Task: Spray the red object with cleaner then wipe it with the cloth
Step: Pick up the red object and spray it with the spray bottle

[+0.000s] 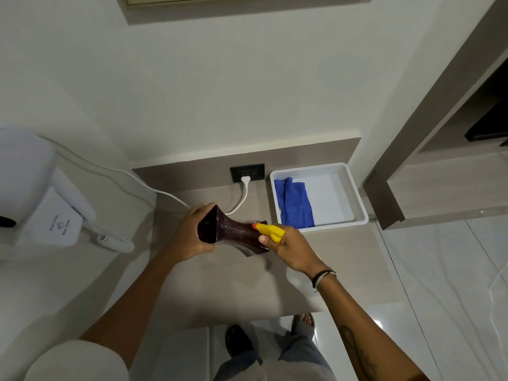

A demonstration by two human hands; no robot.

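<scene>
A dark red vase-shaped object [233,234] is tipped on its side above the beige counter [220,284]. My left hand [189,235] grips its wide square end. My right hand [288,246] holds a spray bottle with a yellow trigger head [270,231]; its orange nozzle sits right against the red object's narrow middle. The bottle's clear body [298,280] shows faintly below my wrist. A folded blue cloth [294,202] lies in the left half of a white tray [357,204].
A white wall-mounted hair dryer [41,196] with a coiled cord hangs at the left. Its white cable [242,199] runs to a black wall socket [247,173] behind the red object. A shelf unit stands at the right. My feet show on the glossy floor below.
</scene>
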